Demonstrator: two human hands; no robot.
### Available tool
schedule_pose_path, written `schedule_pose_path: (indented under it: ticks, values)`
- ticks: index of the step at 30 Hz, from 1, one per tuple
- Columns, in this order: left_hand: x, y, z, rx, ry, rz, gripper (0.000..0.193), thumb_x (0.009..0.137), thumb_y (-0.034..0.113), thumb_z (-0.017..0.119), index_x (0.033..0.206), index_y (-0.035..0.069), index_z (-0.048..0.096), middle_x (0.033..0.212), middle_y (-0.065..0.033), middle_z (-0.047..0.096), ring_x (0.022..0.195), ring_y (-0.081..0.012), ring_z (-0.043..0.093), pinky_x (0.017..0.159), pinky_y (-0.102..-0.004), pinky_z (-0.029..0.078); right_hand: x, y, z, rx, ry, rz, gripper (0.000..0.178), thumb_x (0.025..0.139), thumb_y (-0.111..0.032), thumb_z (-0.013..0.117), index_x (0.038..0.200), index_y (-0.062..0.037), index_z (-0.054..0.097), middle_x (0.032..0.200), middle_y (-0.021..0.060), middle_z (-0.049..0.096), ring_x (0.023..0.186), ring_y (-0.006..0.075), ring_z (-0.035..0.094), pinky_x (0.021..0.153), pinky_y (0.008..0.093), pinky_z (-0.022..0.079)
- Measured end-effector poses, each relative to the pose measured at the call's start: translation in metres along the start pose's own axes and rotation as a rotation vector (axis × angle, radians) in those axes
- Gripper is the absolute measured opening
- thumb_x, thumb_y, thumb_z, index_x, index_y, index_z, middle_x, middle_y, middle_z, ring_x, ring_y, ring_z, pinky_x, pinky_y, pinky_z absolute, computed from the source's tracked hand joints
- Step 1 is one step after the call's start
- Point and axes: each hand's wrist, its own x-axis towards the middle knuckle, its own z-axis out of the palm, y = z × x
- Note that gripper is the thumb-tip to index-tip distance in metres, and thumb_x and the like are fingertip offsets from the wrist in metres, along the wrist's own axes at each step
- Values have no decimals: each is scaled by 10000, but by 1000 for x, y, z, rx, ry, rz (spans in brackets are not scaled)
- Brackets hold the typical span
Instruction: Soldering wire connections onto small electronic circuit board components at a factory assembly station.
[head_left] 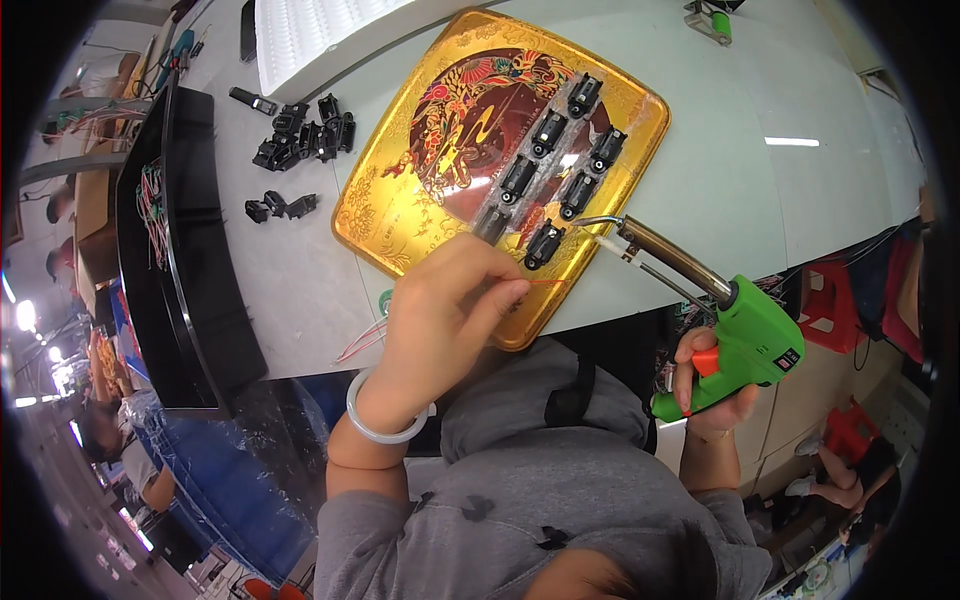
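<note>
My right hand [722, 405] is wrapped round the grip of a green soldering gun [757, 335] with an orange trigger. Its metal tip reaches left over a gold tin tray [385, 200] with a red and dark pattern. Several small black plastic parts sit in two slanting rows on the tray. The nearest black part [543, 245] lies just below the gun's tip; whether they touch I cannot tell. Thumb and forefinger of my left hand [440, 305] pinch a thin red wire [548, 282] beside that part. A pale bangle circles my left wrist.
Loose black parts [300, 135] lie in a pile left of the tray. A black bin [190, 250] with wires stands at the table's left edge. A white foam tray [330, 40] is at the back. Red and white wires [362, 340] hang near the front edge. People sit farther off.
</note>
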Motion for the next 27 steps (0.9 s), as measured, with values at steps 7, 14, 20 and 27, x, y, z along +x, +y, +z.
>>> schedule_pose_path:
  ticks: [7,14,20,27]
  values:
    - [-1,20,0,239,-8,-38,99,679,89,645,746,68,576,743,-70,538,674,-241,534,581,-323,405,-1,1,-1,4,5,1,786,737,-627,442,1032,101,475,914,240,507,440,149,480,383,197,378]
    - [-10,9,10,498,299,178,171,585,94,699,715,115,590,770,24,547,809,-213,458,745,-339,295,-1,1,0,-45,-27,10,773,734,-627,438,1025,87,483,931,240,515,552,159,518,431,216,402]
    - [-13,-8,13,449,185,366,149,599,118,664,725,153,594,782,68,561,767,-168,437,735,-320,244,-1,-1,0,-47,-23,2,753,736,-620,440,1017,77,490,927,238,519,599,163,523,444,221,407]
    - [-8,2,4,467,165,360,147,603,135,658,735,180,610,770,89,554,761,-156,436,735,-335,228,-2,0,2,-11,5,-11,746,735,-616,443,1004,78,497,912,230,521,588,167,519,444,222,409]
